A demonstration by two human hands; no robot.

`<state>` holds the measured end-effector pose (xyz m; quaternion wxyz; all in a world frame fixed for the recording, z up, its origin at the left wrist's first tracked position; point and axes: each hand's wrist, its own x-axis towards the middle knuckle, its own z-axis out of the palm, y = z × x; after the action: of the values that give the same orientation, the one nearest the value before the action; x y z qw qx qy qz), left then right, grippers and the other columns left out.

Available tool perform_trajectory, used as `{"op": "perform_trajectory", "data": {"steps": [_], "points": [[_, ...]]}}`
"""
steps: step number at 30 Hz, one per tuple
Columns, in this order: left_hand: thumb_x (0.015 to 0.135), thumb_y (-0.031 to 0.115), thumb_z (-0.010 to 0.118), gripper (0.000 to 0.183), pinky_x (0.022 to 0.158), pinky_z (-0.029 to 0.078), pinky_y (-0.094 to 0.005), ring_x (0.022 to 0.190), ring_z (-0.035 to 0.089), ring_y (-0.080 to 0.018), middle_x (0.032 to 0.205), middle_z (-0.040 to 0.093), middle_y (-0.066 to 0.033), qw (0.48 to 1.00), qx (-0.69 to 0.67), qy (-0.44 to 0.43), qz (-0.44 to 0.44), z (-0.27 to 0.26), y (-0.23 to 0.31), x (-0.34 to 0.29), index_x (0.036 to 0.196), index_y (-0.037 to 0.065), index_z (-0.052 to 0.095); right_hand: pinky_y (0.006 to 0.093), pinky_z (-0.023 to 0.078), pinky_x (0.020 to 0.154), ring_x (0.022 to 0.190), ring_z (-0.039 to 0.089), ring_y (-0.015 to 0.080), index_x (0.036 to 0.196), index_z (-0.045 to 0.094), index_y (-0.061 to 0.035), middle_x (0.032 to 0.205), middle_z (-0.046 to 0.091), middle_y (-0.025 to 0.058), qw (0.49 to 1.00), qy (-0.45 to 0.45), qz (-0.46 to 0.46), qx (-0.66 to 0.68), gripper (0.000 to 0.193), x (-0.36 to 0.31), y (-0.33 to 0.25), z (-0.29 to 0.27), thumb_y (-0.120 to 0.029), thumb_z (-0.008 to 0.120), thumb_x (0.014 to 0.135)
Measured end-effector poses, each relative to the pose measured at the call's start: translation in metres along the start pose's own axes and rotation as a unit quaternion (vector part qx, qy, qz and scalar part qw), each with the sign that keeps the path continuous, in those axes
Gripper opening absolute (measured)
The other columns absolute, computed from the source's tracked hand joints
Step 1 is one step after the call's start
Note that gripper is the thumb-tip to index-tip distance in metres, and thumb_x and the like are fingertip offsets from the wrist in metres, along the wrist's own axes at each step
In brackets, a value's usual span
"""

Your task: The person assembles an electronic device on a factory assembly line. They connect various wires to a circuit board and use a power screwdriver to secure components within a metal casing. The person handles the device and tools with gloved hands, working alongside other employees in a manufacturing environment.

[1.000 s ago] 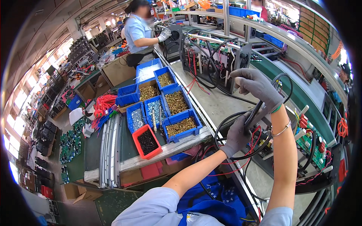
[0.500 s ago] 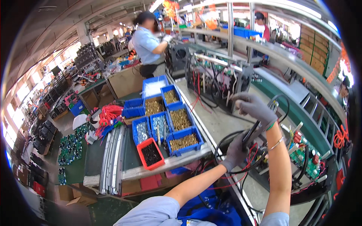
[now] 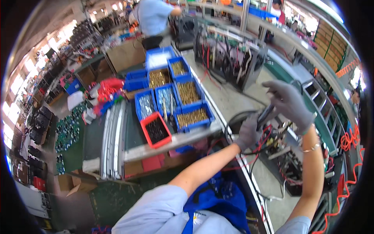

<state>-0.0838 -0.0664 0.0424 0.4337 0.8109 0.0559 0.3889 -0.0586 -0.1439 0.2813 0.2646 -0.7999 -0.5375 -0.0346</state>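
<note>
My left hand (image 3: pixel 249 133), in a grey glove, is closed around a bundle of black cable (image 3: pixel 266 116) above the right-hand bench. Beside it, my right hand (image 3: pixel 291 104), also gloved, is bent over the upper end of the same bundle. Its lower fingers press on the cable while the upper ones point up and left, partly apart. A black loop of cable (image 3: pixel 233 119) hangs left of my hands, and thin red wires (image 3: pixel 265 136) run below them. Under my right forearm sits an opened electronic unit (image 3: pixel 290 156) with wiring; my arm covers part of it.
Blue bins (image 3: pixel 194 117) of brass-coloured hardware and a red bin (image 3: pixel 156 130) of black parts stand left. Metal strips (image 3: pixel 113 140) lie beside them. Another wired chassis (image 3: pixel 230 58) is farther up the bench, near a co-worker (image 3: pixel 152 19). A coiled orange hose (image 3: pixel 348 138) hangs right.
My view has tilted down. My right hand has shifted right and bent over the cable, and the large loop above it has dropped lower. My left hand keeps its grip.
</note>
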Motion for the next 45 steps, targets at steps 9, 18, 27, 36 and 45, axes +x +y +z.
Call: {"op": "perform_trajectory", "data": {"steps": [9,18,27,36,45], "points": [[0.068,0.007,0.069,0.064,0.093,0.045,-0.0464,0.108,0.053,-0.0402,0.114,0.057,-0.0199,0.999,-0.042,-0.021,-0.006,-0.013,0.008,0.005,0.128,0.005,0.046,0.0394,0.039,0.097,0.112,0.053,0.0315,0.124,0.055,-0.0006,0.118,0.056,0.0168,0.933,0.14,0.159,-0.29,0.045,-0.195,-0.002,-0.064,0.0,0.057,0.08],[0.069,0.008,0.07,0.064,0.093,0.046,-0.0443,0.109,0.054,-0.0395,0.114,0.057,-0.0203,1.0,-0.02,-0.022,-0.007,-0.018,0.0,0.01,0.128,0.004,0.046,0.0415,0.031,0.105,0.119,0.051,0.0256,0.13,0.055,-0.0102,0.13,0.057,0.01,0.765,0.311,0.307,-0.473,0.04,-0.33,0.101,-0.042,-0.026,0.057,0.094],[0.066,0.007,0.069,0.064,0.088,0.045,-0.0474,0.104,0.053,-0.0401,0.111,0.054,-0.0195,0.997,-0.022,-0.056,-0.057,-0.02,0.004,0.011,0.126,0.002,0.046,0.0373,0.043,0.093,0.105,0.06,0.0249,0.121,0.061,-0.0058,0.116,0.065,0.0088,0.685,0.349,0.261,-0.583,0.034,-0.307,0.117,-0.03,-0.018,0.065,0.09],[0.066,0.003,0.065,0.065,0.084,0.046,-0.0465,0.1,0.054,-0.042,0.109,0.054,-0.0218,1.0,0.025,-0.006,-0.015,-0.017,0.001,-0.001,0.128,0.002,0.045,0.0381,0.046,0.089,0.101,0.062,0.0266,0.126,0.057,-0.0051,0.12,0.063,0.0117,0.733,0.39,0.262,-0.493,0.036,-0.296,0.146,-0.033,-0.017,0.06,0.092],[0.069,0.0,0.063,0.062,0.087,0.046,-0.0445,0.101,0.056,-0.041,0.109,0.055,-0.022,0.999,-0.01,0.034,-0.018,-0.022,-0.006,0.011,0.127,0.0,0.045,0.0382,0.046,0.084,0.093,0.062,0.0264,0.13,0.056,-0.01,0.113,0.066,0.0127,0.745,0.422,0.278,-0.435,0.039,-0.283,0.15,-0.02,-0.021,0.059,0.093]]}}
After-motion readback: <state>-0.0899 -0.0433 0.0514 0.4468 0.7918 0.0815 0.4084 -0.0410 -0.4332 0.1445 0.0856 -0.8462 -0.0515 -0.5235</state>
